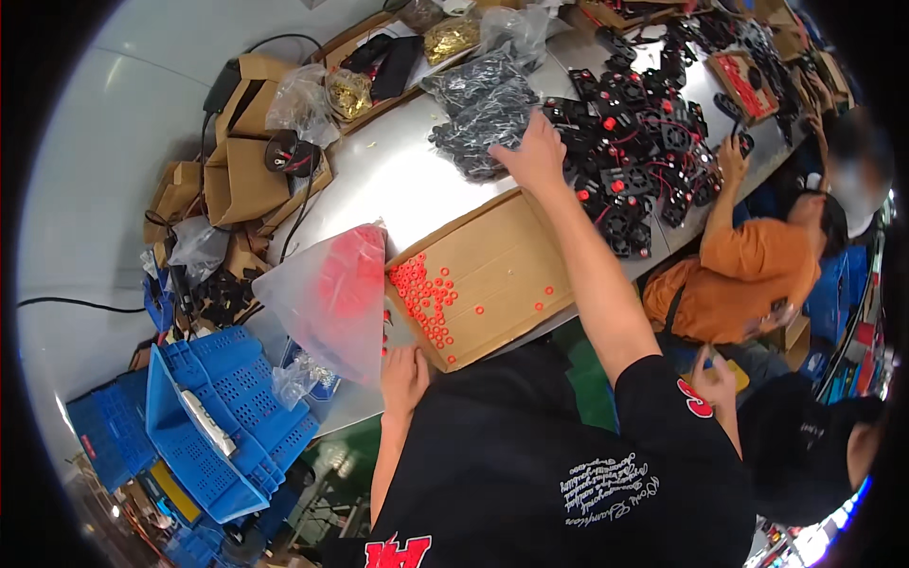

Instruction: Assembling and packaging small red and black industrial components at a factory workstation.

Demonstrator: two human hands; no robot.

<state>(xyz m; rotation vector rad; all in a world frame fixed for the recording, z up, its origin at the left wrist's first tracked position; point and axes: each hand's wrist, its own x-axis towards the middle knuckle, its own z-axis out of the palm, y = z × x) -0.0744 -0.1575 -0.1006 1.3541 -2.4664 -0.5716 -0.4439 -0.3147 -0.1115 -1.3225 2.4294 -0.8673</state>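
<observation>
The right hand (536,156) is stretched far out over the table, palm down, fingers spread and resting on a clear bag of small black parts (481,115) — laid on it rather than closed round it, as far as can be seen. Just to the right of that hand lies a heap of small black fans with red and black wires (636,142), some touching the bag's edge. Beneath the forearm, toward the body, sits a shallow cardboard tray (502,260) with small red rings (421,293) scattered in it, most of them bunched at its left end.

The left hand (404,377) rests at the near corner of that tray, against the table edge, fingers curled downward; whether it grips anything cannot be told. Just above and left of it stands a clear plastic bag with red contents (333,293), its side touching the tray's left end. Further left, below the table, are blue plastic crates (237,417).

Beyond the red bag, further from the left hand, brown cardboard boxes (241,166) are piled along the white table (398,175), with bags of brass-coloured parts (451,36) at the far end.

To the right of the outstretched arm, a person in an orange shirt (757,270) reaches a hand into the fan heap.
</observation>
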